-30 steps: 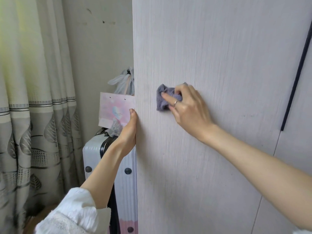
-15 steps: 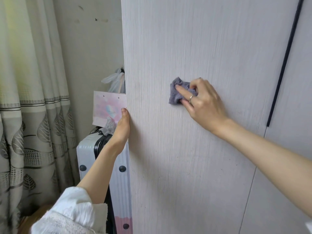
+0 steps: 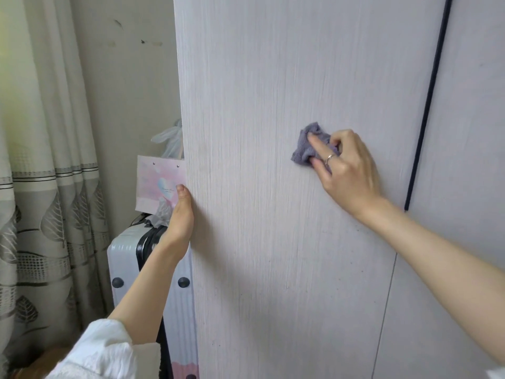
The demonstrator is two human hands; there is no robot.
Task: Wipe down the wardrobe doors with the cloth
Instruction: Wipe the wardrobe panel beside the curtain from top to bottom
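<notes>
Right hand [image 3: 345,168] grips bunched cloth [image 3: 307,147], pressed on door [image 3: 259,242] mid-panel; it has slid right from near the left edge toward the dark seam. Wipe stroke under way, lower door likely undone. Left hand [image 3: 179,217] holds door's left edge, fingers hidden behind. Gift bag [image 3: 157,184] script too small to read.

One head-worn view, close to the wardrobe door [image 3: 273,242], facing forward, perhaps slightly down; door fills centre, curtain [image 3: 41,187] at 9 o'clock.
</notes>
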